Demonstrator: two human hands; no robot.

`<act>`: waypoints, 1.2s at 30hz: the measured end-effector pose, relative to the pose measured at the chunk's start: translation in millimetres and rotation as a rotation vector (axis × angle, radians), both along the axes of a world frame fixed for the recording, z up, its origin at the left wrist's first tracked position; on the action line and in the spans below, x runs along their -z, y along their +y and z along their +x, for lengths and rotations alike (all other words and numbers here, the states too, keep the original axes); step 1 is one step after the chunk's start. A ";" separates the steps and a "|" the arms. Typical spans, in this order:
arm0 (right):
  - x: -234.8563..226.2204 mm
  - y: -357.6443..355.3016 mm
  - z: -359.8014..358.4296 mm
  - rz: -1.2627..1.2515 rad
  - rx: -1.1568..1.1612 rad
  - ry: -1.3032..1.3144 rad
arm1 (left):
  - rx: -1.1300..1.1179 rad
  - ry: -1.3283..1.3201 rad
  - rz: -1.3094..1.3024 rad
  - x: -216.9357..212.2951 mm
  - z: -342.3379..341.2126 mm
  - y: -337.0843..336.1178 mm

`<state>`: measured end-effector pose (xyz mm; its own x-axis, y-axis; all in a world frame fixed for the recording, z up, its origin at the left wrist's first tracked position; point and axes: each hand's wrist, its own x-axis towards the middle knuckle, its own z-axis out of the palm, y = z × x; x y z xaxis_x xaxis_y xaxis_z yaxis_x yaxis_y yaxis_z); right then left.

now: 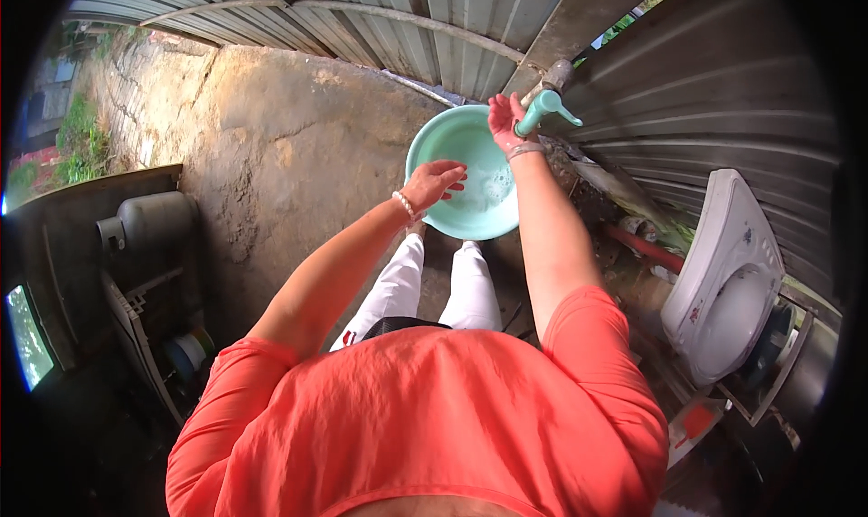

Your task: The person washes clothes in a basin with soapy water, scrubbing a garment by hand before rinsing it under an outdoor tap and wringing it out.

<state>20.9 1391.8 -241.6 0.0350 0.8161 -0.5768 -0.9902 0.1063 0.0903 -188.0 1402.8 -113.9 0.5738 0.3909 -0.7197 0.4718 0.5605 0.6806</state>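
A round pale-green basin (429, 144) with sudsy water (493, 187) in it stands on the ground in front of my feet. Over its left side hovers my left hand (436, 185), a beaded bracelet at the wrist, fingers loosely bent and nothing visible in them. At the basin's far right rim my right hand (507, 123) is raised with its palm showing and fingers apart. Its wrist is right by the spout of a green tap (545, 108); whether they touch I cannot tell. Any stream from the tap is hidden or too faint to see.
Corrugated metal walls (705, 101) close in behind and to the right. A white washbasin (732, 286) leans at the right, near a red pipe (644, 248). At the left stands a grey gas cylinder (158, 220). Rough concrete ground (280, 155) stretches between.
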 end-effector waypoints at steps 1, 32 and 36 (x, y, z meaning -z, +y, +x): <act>-4.7 0.1 -10.7 -0.037 -0.014 -0.067 | -0.004 0.021 -0.032 -1.9 -7.2 -1.7; -31.2 -46.9 -8.3 -0.240 -0.339 -0.625 | -0.222 0.159 -0.264 7.0 -70.0 -24.5; -82.8 -96.2 7.8 -0.207 -0.269 -0.734 | -0.283 0.038 -0.301 18.0 -8.9 2.0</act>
<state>28.7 1295.6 -158.8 0.2811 0.7297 -0.6233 -0.7836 -0.2005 -0.5881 -196.9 1404.7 -131.9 0.4448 0.2982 -0.8445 0.2915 0.8434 0.4513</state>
